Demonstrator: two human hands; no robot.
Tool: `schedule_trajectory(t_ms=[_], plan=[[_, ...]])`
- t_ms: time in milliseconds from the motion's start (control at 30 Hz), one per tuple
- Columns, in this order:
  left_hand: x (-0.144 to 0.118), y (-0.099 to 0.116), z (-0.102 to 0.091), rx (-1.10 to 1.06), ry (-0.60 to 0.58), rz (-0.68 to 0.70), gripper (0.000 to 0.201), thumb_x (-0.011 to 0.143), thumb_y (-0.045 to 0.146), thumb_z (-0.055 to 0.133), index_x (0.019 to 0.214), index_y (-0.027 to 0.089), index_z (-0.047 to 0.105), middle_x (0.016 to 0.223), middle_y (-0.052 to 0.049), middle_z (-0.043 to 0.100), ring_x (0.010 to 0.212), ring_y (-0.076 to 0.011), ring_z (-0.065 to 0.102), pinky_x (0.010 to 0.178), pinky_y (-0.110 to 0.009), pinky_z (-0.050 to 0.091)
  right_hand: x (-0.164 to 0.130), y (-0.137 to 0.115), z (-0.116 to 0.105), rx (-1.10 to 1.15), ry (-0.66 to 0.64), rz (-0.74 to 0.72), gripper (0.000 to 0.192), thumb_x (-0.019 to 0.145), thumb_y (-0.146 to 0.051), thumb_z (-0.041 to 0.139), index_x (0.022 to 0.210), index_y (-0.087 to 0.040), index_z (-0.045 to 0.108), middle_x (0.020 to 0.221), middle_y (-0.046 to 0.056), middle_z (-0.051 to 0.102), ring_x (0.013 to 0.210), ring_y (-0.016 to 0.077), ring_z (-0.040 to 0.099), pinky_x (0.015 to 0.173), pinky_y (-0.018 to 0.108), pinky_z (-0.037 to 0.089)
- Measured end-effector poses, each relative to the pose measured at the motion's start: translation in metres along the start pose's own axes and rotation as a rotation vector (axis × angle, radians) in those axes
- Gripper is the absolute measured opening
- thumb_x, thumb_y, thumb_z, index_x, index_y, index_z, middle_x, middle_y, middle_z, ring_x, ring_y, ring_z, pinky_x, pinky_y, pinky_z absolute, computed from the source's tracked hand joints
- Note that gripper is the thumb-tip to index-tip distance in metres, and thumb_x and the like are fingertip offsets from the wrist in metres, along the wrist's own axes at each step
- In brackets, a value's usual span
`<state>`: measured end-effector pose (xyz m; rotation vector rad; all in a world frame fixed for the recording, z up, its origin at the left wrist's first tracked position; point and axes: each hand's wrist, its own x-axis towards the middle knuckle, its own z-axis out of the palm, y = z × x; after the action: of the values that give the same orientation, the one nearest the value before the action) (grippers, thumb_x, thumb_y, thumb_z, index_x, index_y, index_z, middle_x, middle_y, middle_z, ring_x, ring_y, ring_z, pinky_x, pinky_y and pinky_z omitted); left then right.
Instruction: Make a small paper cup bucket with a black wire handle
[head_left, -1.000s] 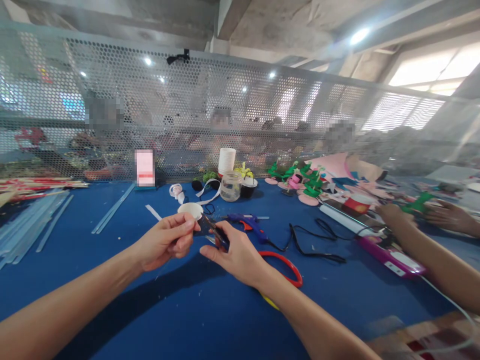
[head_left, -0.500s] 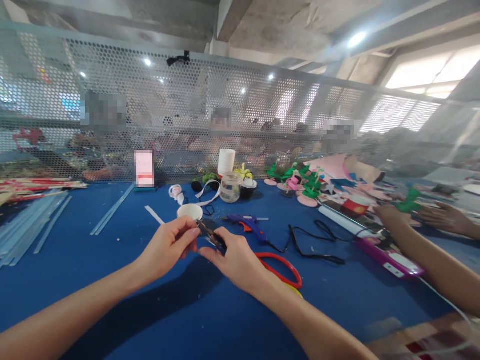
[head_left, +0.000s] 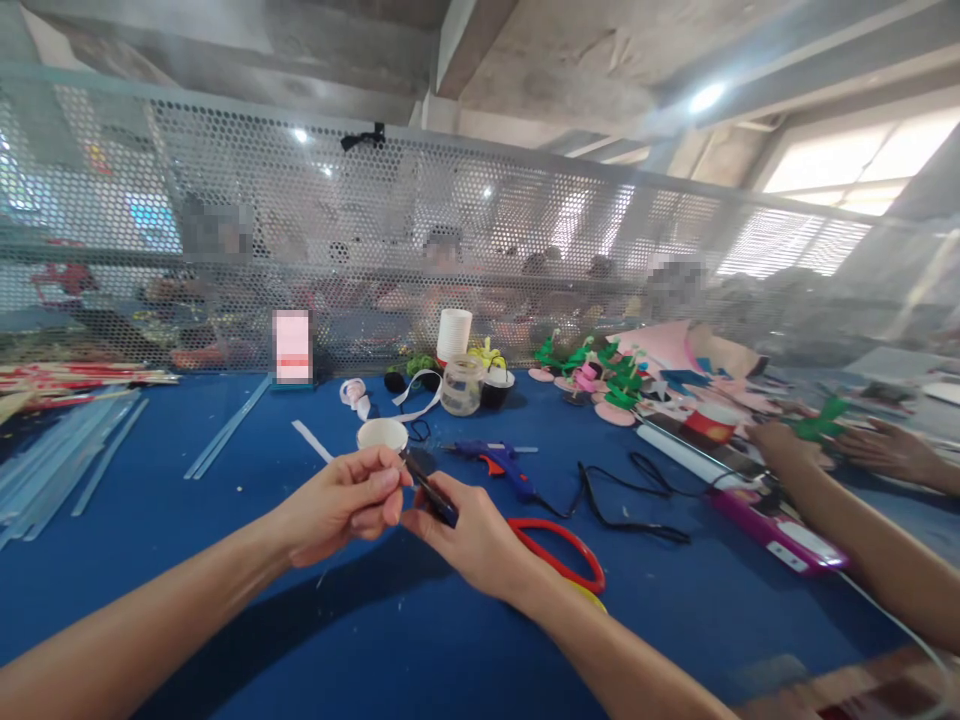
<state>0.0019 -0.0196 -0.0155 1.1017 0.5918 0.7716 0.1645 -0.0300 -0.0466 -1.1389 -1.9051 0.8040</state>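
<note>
Hands met low over the blue worktop point(head_left: 225, 560), just below centre. The left hand point(head_left: 345, 500) had its fingertips pinched on the near end of a small dark piece point(head_left: 421, 478), and the right hand point(head_left: 472, 535) gripped the same piece from the 4 o'clock side, thumb on top; what the piece was, I could not tell. A white paper cup point(head_left: 382, 435) stood just behind the piece at 12 o'clock. A blue glue gun point(head_left: 499, 462) lay at 2 o'clock of the hands, its black cord trailing right. A red ring point(head_left: 570, 550) lay at 3 o'clock, just beside the right wrist. Another person's hand point(head_left: 784, 445) rested far out at 3 o'clock by a pink tool point(head_left: 780, 525).
</note>
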Motion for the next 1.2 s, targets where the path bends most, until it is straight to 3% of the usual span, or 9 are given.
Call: schedule_trajectory(t_ms=[233, 500, 667, 800, 967, 1067, 1200], plan=[[0.002, 0.000, 0.001, 0.025, 0.056, -0.023, 0.020, 0.069, 0.031, 0.062, 0.070, 0.014, 0.049, 0.046, 0.004, 0.054, 0.031, 0.0017, 0.020, 0.036, -0.015, 0.012, 0.001, 0.005, 0.002, -0.032, 0.004, 0.006, 0.025, 0.071, -0.040, 0.053, 0.070, -0.015, 0.050, 0.060, -0.002, 0.049, 0.054, 0.0082, 0.040, 0.050, 0.021, 0.032], [0.006, 0.000, -0.004, 0.202, 0.190, 0.028, 0.025, 0.067, 0.036, 0.061, 0.067, 0.014, 0.049, 0.047, 0.005, 0.053, 0.034, 0.0000, 0.029, 0.036, -0.016, 0.014, 0.003, 0.002, -0.002, -0.115, -0.030, 0.062, 0.034, 0.067, -0.046, 0.056, 0.079, -0.015, 0.052, 0.062, -0.002, 0.048, 0.054, 0.0093, 0.042, 0.050, 0.021, 0.034], [0.007, 0.003, -0.008, 0.391, 0.291, 0.114, 0.021, 0.071, 0.035, 0.055, 0.076, 0.016, 0.050, 0.052, 0.005, 0.055, 0.036, -0.0019, 0.032, 0.037, -0.017, 0.019, 0.005, 0.001, -0.006, -0.192, -0.002, 0.064, 0.034, 0.068, -0.045, 0.056, 0.083, -0.015, 0.053, 0.070, 0.002, 0.056, 0.062, 0.0129, 0.050, 0.057, 0.025, 0.040], [0.008, 0.013, -0.017, 0.549, 0.437, 0.228, 0.014, 0.070, 0.029, 0.055, 0.076, 0.016, 0.053, 0.056, 0.004, 0.056, 0.041, -0.0036, 0.036, 0.039, -0.017, 0.024, 0.004, 0.002, -0.006, -0.354, 0.028, 0.086, 0.047, 0.067, -0.050, 0.055, 0.096, -0.013, 0.053, 0.084, 0.009, 0.059, 0.076, 0.0205, 0.055, 0.067, 0.032, 0.044], [0.008, 0.031, -0.030, 0.552, 0.595, 0.361, 0.015, 0.064, 0.028, 0.060, 0.070, 0.016, 0.054, 0.054, 0.006, 0.050, 0.043, -0.0039, 0.039, 0.042, -0.018, 0.029, -0.007, 0.004, 0.015, -0.529, -0.133, 0.023, 0.066, 0.065, -0.055, 0.056, 0.111, -0.009, 0.049, 0.100, 0.016, 0.056, 0.093, 0.0282, 0.054, 0.079, 0.042, 0.043], [0.008, 0.037, -0.034, 0.413, 0.576, 0.308, 0.019, 0.061, 0.030, 0.063, 0.065, 0.015, 0.052, 0.048, 0.006, 0.048, 0.044, -0.0056, 0.043, 0.046, -0.019, 0.034, -0.013, 0.006, 0.034, -0.619, -0.194, -0.058, 0.069, 0.062, -0.055, 0.059, 0.113, -0.009, 0.049, 0.102, 0.016, 0.056, 0.096, 0.0305, 0.052, 0.084, 0.045, 0.040], [0.008, 0.036, -0.032, 0.268, 0.511, 0.199, 0.021, 0.057, 0.029, 0.067, 0.066, 0.014, 0.055, 0.049, 0.006, 0.047, 0.041, -0.0026, 0.036, 0.042, -0.018, 0.027, -0.014, 0.010, 0.052, -0.698, -0.198, -0.148, 0.075, 0.056, -0.057, 0.061, 0.113, -0.010, 0.050, 0.100, 0.016, 0.056, 0.096, 0.0317, 0.050, 0.084, 0.047, 0.040]])
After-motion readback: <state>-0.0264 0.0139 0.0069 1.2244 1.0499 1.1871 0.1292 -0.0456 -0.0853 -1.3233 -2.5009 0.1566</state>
